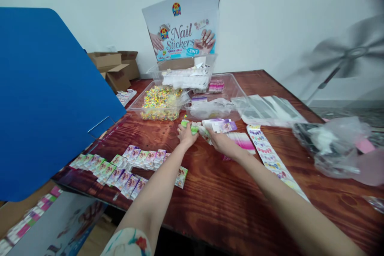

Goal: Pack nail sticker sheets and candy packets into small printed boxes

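Note:
My left hand [186,136] is closed around small green-and-white boxes [195,129] at the middle of the wooden table. Close beside it, my right hand [221,142] has its fingers curled on a flat green-and-white packet [205,133], partly hidden by the hand. Just past that hand lie fanned purple-and-white packets [225,126]. A spread of pink-and-white packets [241,141] sits by my right wrist. Rows of small printed boxes [150,158] in green, purple and pink stand on the left of the table, some behind my left forearm.
Beyond my hands are clear plastic trays [237,84] with yellow wrapped pieces [160,100] and white sheets. Behind them stands a Nail Stickers display box [180,28]. A sticker strip [271,156] and plastic bags [336,148] lie right. A blue panel [51,104] fills the left.

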### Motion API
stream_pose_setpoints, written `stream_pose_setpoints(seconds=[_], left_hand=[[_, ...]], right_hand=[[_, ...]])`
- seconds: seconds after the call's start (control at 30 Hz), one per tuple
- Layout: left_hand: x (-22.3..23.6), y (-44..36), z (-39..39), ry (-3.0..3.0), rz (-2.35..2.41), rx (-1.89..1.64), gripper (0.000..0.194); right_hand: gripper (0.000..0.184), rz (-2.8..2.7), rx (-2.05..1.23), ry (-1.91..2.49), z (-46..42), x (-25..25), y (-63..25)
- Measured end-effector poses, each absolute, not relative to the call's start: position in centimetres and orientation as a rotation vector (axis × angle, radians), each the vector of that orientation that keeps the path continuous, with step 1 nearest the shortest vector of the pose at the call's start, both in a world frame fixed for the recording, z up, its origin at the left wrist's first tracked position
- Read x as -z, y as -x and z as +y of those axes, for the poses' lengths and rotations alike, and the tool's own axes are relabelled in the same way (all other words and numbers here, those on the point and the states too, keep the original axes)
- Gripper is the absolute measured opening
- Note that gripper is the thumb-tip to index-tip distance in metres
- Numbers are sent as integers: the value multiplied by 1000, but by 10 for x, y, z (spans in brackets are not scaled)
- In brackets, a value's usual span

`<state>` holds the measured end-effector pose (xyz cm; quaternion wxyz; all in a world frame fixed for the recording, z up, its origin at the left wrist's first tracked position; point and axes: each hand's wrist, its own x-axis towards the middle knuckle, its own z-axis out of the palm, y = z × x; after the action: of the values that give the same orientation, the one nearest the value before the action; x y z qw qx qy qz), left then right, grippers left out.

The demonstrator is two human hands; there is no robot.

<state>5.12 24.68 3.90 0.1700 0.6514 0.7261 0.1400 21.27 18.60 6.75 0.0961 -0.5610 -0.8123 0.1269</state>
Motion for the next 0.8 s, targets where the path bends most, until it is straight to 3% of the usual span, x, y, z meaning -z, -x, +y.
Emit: stream_pose_setpoints(seconds=[0.2, 0.4, 0.63, 0.8], left_hand=[[-36, -45, 249, -1894, 2026, -387, 63], [-38, -46, 244, -1910, 2022, -391, 61], [-37, -47, 242, -1918, 2051, -357, 63], [-33, -46, 245, -1922, 2072, -317, 51]], right_hand=[[52, -2306, -422, 1550, 183, -66, -215], [30, -1722, -610, 1393, 187, -44, -202], [21, -1410, -417, 1523, 210, -22, -155], [14, -1267, -345, 1472, 230, -24, -132]])
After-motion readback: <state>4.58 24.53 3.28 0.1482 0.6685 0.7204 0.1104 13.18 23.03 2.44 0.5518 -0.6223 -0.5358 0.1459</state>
